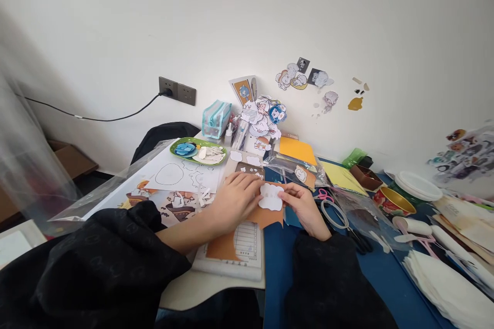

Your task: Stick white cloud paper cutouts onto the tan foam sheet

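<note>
Between my two hands is a white cloud-shaped paper cutout, lying over brown paper. My right hand pinches the cutout's right edge between thumb and fingers. My left hand rests over the paper from the left, fingers bent together at the cutout's left edge; its fingertips are partly hidden. Under the papers lies a pad with a printed table, and another brown paper piece sits on it.
A green tray of blue and white pieces stands at the back left. Pink scissors, a tape ring and black-handled scissors lie right of my right hand. Paper cutouts lean on the wall behind a striped pouch.
</note>
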Action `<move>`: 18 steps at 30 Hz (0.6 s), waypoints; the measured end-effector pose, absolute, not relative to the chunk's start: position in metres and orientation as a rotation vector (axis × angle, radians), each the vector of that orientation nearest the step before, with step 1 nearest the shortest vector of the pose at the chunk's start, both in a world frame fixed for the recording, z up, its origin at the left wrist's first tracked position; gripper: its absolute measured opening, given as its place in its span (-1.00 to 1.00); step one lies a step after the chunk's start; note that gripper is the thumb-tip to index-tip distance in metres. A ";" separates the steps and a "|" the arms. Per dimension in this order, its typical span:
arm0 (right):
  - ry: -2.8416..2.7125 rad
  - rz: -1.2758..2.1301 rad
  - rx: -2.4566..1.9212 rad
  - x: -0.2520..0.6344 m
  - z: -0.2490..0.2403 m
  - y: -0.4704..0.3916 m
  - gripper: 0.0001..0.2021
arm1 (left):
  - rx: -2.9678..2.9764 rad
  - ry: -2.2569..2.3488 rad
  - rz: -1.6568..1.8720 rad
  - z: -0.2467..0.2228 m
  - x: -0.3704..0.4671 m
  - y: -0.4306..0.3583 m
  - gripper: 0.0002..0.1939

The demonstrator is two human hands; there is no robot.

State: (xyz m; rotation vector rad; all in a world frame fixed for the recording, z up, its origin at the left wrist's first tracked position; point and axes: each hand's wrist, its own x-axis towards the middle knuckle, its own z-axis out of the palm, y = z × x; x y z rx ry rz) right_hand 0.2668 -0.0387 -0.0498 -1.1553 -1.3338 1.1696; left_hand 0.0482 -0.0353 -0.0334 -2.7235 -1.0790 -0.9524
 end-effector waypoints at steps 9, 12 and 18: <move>-1.431 1.048 -1.320 0.259 -0.043 -0.040 -0.65 | -2.940 -1.473 -0.971 -0.030 0.049 -0.024 -0.78; -1.316 0.822 -1.505 0.275 -0.044 -0.035 -0.54 | -2.941 -1.490 -0.973 -0.030 0.049 -0.025 -0.78; -1.073 0.390 -1.831 0.325 -0.052 -0.020 -0.57 | -2.938 -1.508 -1.002 -0.030 0.048 -0.026 -0.79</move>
